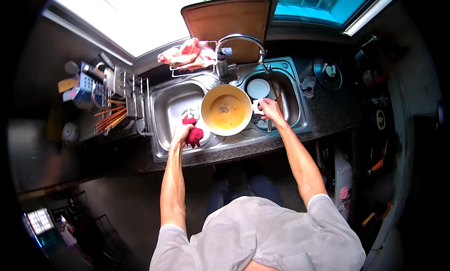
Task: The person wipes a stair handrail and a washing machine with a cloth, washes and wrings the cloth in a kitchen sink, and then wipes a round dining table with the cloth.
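A round cream-coloured pot [207,99] is over the divider between the two sink basins. Yellow-brown liquid [228,118] lies in its bottom, with a small dark clump in the middle. My right hand [271,111] grips the white handle [257,107] on the pot's right side. A crumpled dark-red cloth [194,136] is in my left hand [181,133], just by the pot's left handle [191,113]. Whether those fingers also hold that handle cannot be made out.
The right basin [293,107] holds a white dish [258,88], chopsticks and other utensils. A curved tap [242,36] arches behind the pot. Left stands a wire dish rack [140,95]; right, a striped cloth [308,85] and glass lid [321,76]. A cutting board [225,19] leans behind.
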The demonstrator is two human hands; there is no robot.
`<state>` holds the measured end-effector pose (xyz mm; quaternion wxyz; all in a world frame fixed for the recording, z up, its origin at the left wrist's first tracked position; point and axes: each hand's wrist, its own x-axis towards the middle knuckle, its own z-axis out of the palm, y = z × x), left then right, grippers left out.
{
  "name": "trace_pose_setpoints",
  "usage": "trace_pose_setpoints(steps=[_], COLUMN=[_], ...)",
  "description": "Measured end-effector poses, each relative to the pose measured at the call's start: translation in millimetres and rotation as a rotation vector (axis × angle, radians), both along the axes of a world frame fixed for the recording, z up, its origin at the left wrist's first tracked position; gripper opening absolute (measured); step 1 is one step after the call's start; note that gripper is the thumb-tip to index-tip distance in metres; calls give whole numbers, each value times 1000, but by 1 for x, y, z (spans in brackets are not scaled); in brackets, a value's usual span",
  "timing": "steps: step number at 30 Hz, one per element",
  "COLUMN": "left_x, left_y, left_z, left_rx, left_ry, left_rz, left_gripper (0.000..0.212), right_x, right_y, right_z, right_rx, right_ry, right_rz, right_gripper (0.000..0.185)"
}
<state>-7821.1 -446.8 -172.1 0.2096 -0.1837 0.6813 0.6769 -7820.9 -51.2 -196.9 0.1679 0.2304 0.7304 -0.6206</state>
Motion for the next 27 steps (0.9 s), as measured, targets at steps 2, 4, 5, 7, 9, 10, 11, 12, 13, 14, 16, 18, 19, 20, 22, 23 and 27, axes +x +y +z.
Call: trace_pose_setpoints(steps=[2,4,5,7,9,10,11,12,13,14,16,18,19,20,22,23,27], left_x=[-7,-19,-19,-18,-17,-12,-8,-4,3,6,13,21,27,30,30,29,29], left_y=[-6,18,10,0,9,14,21,29,38,44,66,86,104,138,174,191,264], left_z=[-6,-2,-3,-7,7,10,19,24,31,42,49,43,34,55,54,53,27], left_rx=[14,71,58,69,83,108,134,129,147,164,184,201,204,150,253,307,320], left_ry=[-6,-17,-16,-58,-46,-49,-50,-52,-80,-85,-90,-103,-110,-171,-221,-252,-273], left_rz=[-27,-29,-24,5,-76,-71,-68,-76,-60,-122,-171,-213,-176,-199,-306,-352,-482], left_gripper=[64,48,48,41,36,35,35,35,37,41,54,60,59,61,60,59,56], right_x=[0,7,7,8,22,28,37,47,57,65,86,100,109,125,144,148,170], right_y=[-12,10,0,-8,2,8,14,23,33,44,68,90,105,131,169,186,256], right_z=[-3,-22,-17,-5,0,4,12,14,15,18,19,27,32,29,34,41,38], right_rx=[43,80,80,38,7,-30,-22,-21,-17,-25,-11,24,55,99,169,206,312], right_ry=[30,51,31,45,38,44,23,39,55,72,79,76,42,52,44,24,-10], right_rz=[-76,-170,-191,-197,-243,-269,-279,-286,-296,-287,-335,-393,-437,-477,-509,-512,-581], right_gripper=[37,31,30,30,31,31,31,31,31,31,31,32,33,33,33,33,35])
